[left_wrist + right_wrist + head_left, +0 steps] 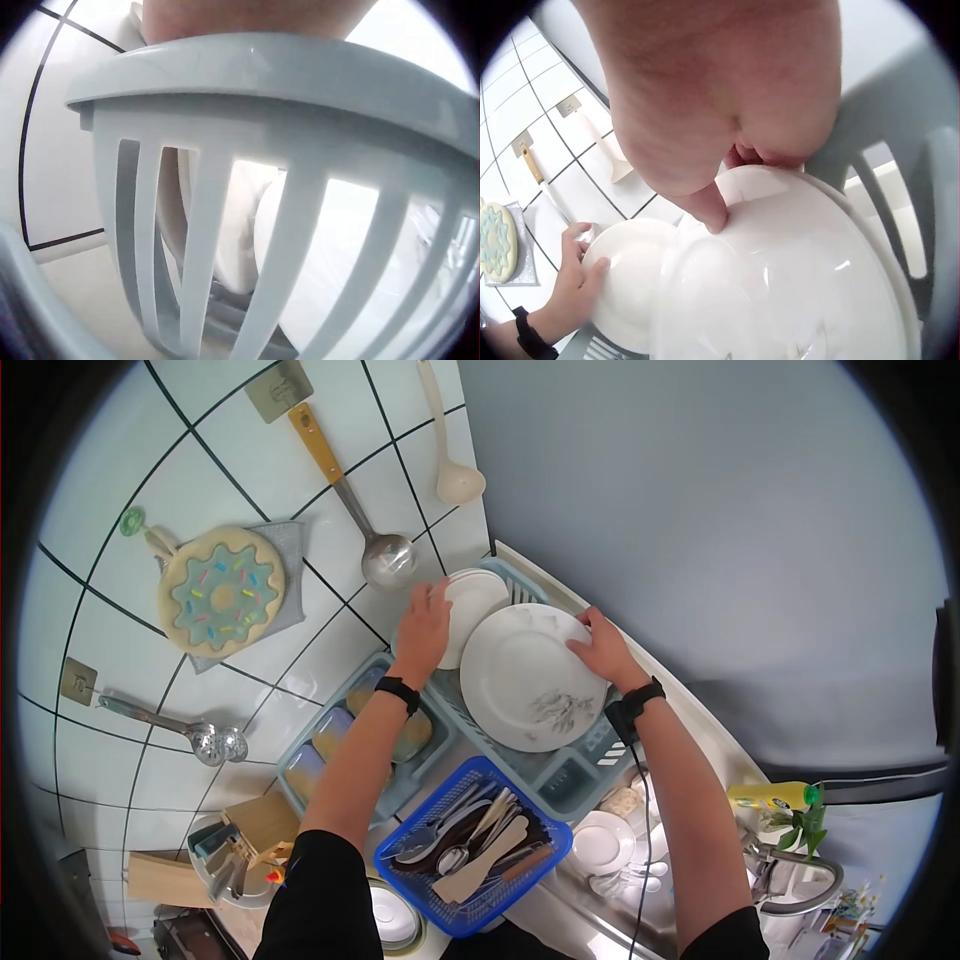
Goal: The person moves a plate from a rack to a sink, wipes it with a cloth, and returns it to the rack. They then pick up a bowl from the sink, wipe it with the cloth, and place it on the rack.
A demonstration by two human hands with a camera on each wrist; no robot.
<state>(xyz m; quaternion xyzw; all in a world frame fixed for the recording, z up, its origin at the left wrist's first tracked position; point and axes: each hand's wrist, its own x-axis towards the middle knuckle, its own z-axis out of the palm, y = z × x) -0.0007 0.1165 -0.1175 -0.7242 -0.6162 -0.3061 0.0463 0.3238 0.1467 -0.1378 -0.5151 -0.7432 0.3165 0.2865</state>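
Observation:
In the head view a large white plate (515,665) with a grey leafy print leans in a pale blue-grey dish rack (522,582). My right hand (606,652) grips its upper right rim, thumb on the face and the other fingers behind, as the right wrist view also shows. Behind it to the left stand smaller white plates (472,600). My left hand (424,628) holds the left edge of the front one; in the right wrist view its thumb lies on the plate (634,281) face. The rack's slatted wall (255,67) hides most of the left hand in the left wrist view.
A blue basket (566,842) of cutlery stands in front of the rack. Left of it is a tray with lidded containers (303,772). Dishes (603,843) lie in the sink at right. Ladles (388,560) and a potholder (222,592) hang on the tiled wall.

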